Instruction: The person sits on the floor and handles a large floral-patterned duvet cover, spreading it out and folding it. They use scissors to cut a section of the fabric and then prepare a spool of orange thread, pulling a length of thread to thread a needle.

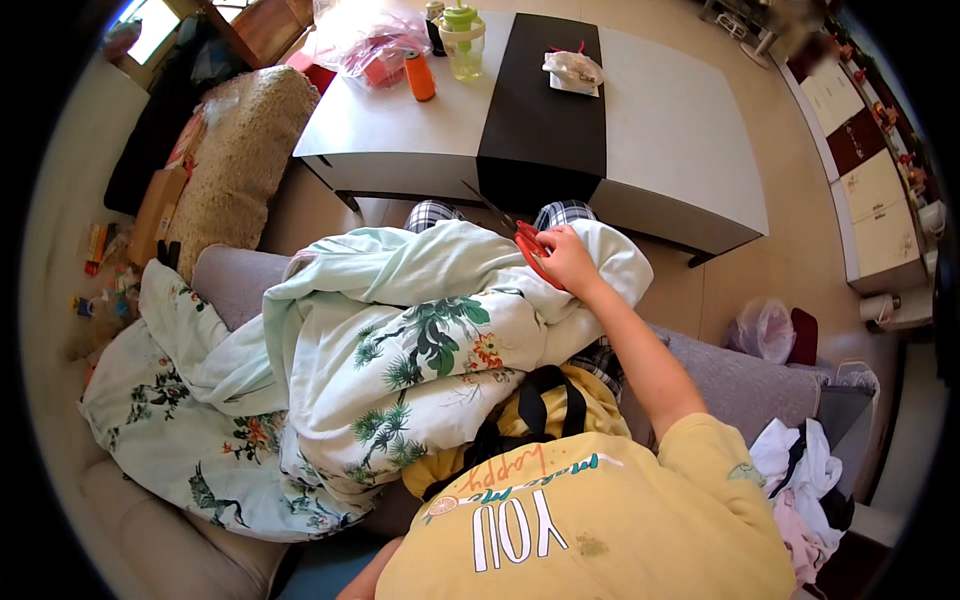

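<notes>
My right hand (568, 262) is closing around the red handles of the scissors (527, 245), whose blades are pointing toward 10 o'clock. It is resting on the pale floral quilt (420, 340) lying over my lap. I cannot see my left hand; the quilt is hiding it.

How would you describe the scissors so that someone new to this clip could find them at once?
Start at the low table with the black band across its middle. Just in front of it, a pale floral quilt is heaped on the person's lap. At the quilt's top edge the right hand grips the scissors: their red handles and thin dark blades are the only such thing there.
</notes>
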A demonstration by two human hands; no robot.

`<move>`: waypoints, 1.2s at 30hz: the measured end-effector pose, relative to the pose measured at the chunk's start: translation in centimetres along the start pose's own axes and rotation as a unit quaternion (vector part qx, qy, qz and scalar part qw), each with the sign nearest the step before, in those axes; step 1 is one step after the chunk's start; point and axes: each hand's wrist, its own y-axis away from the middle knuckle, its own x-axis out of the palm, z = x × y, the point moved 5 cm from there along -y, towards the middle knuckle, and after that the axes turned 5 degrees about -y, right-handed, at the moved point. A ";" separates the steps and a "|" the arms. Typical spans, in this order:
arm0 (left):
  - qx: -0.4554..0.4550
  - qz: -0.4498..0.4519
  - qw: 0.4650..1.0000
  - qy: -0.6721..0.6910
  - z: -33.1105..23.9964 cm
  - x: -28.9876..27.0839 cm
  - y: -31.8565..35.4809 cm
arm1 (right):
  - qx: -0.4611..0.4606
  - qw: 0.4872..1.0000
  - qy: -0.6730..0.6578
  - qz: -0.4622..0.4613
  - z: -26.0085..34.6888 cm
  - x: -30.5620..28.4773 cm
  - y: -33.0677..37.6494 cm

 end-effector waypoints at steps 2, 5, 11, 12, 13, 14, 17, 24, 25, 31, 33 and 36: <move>0.003 -0.010 1.000 0.002 -0.4 -0.5 0.0 | 0.022 1.000 0.006 -0.011 -0.5 -0.4 0.5; -0.010 -0.013 1.000 -0.001 -0.3 -1.4 0.4 | 0.032 0.999 -0.001 -0.035 -0.2 -0.3 1.0; -0.008 -0.021 1.000 -0.012 -0.8 -3.7 0.1 | 0.060 0.996 -0.018 -0.060 0.3 -0.5 1.3; -0.003 -0.022 1.000 -0.015 -1.2 -4.3 -0.1 | 0.069 0.996 -0.014 -0.057 0.2 -0.5 1.3; 0.002 -0.024 1.000 -0.020 -1.4 -4.6 -0.3 | 0.078 0.995 -0.010 -0.055 0.0 -0.5 1.3; 0.009 -0.025 0.999 -0.025 -1.8 -5.1 -0.5 | 0.087 0.995 -0.007 -0.052 0.1 -0.5 1.2; 0.033 -0.018 0.998 -0.045 -2.9 -5.9 -1.4 | 0.080 0.995 -0.005 -0.061 0.2 -0.8 1.5; 0.141 0.176 0.948 -0.224 -8.2 -10.4 0.4 | -0.070 0.970 0.133 -0.192 4.8 -2.4 1.4; 0.197 0.244 0.909 -0.276 -9.5 -12.1 1.4 | -0.080 0.965 0.140 -0.204 5.3 -2.9 1.6; 0.311 -0.012 0.949 0.060 -21.1 -27.5 -3.4 | 0.048 0.989 0.076 -0.116 8.2 -4.2 0.9; 0.428 -0.142 0.893 -0.001 -22.3 -29.9 -8.7 | 0.080 0.995 0.000 -0.055 9.3 -2.8 0.3; 0.467 -0.081 0.880 -0.038 -24.2 -27.1 -15.7 | 0.085 0.996 0.028 -0.001 9.5 -2.2 0.3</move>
